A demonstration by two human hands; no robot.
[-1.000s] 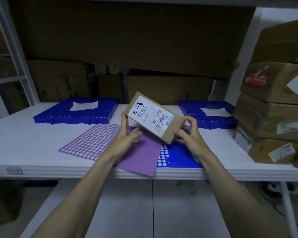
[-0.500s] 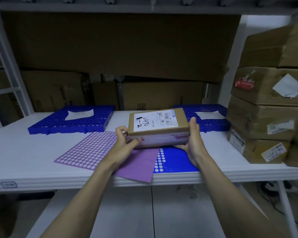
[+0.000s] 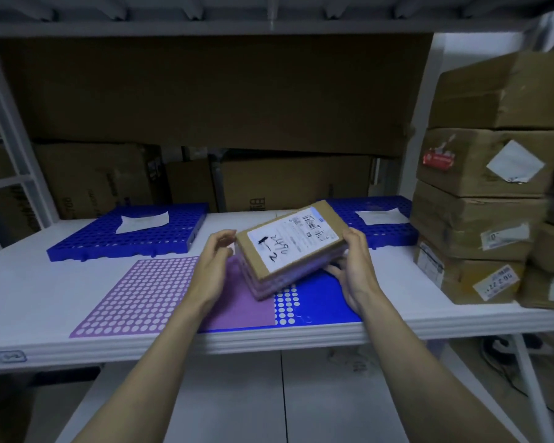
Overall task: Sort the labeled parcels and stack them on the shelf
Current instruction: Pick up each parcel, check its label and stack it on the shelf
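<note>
At the white shelf (image 3: pixel 45 282), I hold a small brown cardboard parcel (image 3: pixel 293 247) tilted above the purple sheet (image 3: pixel 160 292) and blue sheet (image 3: pixel 320 302), its white shipping label (image 3: pixel 295 239) turned up toward my head camera, apparently so the handwritten marker digits and barcode can be read before sorting. My right hand (image 3: pixel 354 266) grips the parcel's far end, thumb over the top edge and fingers curled beneath; my left hand (image 3: pixel 213 266) sits at the near corner with fingers loosely curved, and I cannot tell whether they touch the box or hang just clear of it. The parcel is a flat rectangular box, matte kraft card on top, with what looks like glossy tape or film wrapping its sides. Both sheets lie flat, printed with rows of pale round dots, the purple partly overlapping the blue. Behind, two rigid blue plastic grid pallets, the left pallet (image 3: pixel 135 238) and the right pallet (image 3: pixel 381 225), each carry a white paper slip, likely marking sorting destinations. To the right, worn, creased cartons (image 3: pixel 474 219) stand stacked against the shelf post. I judge the label check is under way, with placement on a pallet to follow.
</note>
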